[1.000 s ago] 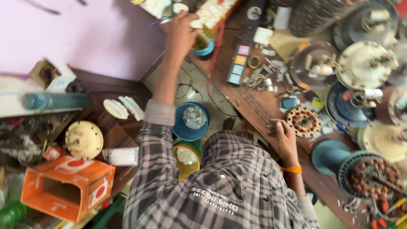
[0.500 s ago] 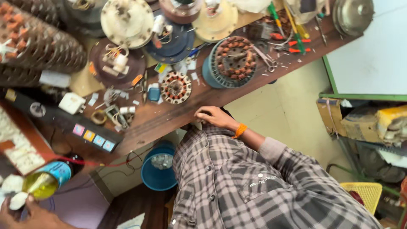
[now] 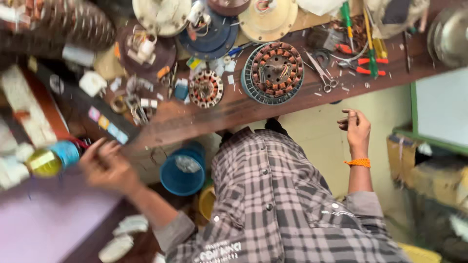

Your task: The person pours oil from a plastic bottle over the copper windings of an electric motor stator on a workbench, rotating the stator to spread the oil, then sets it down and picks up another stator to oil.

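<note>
My left hand (image 3: 105,165) is blurred at the lower left, with its fingers apart and nothing in them. It is just right of a small bottle (image 3: 48,158) with a blue and yellow body, and not touching it. My right hand (image 3: 356,127), with an orange band on the wrist, hangs in the air below the edge of the wooden bench (image 3: 234,112). Its fingers are loosely curled and I see nothing in them. A round copper-wound motor stator in a teal housing (image 3: 273,70) lies on the bench above it. A smaller stator (image 3: 205,88) lies to the left of that one.
The bench is crowded with fan motor parts, scissors (image 3: 322,78), red-handled pliers (image 3: 363,65) and a green screwdriver (image 3: 348,19). A blue bucket (image 3: 184,170) stands under the bench by my plaid shirt. A green-framed panel (image 3: 438,109) is at the right.
My right hand has come off the bench edge and moved right into the air. My left hand has drawn back from the bottle. The view has swung.
</note>
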Motion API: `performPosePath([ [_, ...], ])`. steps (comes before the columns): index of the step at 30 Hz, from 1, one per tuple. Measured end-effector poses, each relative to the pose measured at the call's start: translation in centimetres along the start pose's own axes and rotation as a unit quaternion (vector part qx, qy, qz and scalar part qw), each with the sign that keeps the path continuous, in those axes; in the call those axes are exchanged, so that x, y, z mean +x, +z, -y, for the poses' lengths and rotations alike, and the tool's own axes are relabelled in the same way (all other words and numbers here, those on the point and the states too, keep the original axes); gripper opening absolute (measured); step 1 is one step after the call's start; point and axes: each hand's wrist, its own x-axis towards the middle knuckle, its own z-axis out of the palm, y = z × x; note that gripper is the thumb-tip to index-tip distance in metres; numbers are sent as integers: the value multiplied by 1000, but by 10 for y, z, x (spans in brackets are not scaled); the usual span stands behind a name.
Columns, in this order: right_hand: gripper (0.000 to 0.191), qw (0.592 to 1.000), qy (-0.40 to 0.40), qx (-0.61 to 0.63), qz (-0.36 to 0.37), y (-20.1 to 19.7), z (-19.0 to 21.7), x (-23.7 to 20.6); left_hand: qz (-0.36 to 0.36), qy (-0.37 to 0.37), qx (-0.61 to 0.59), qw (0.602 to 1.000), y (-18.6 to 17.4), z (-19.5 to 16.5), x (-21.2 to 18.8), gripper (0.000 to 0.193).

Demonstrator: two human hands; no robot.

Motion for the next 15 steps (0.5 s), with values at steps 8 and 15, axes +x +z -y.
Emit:
performPosePath([
  [8,27,997,-53,-22,45,-73,-6,94,225,-27,-10,974,139,-179,-132,10],
  [15,19,986,-107,9,128,-107,-12,152,279,16,1,960,191,-212,-179,15],
])
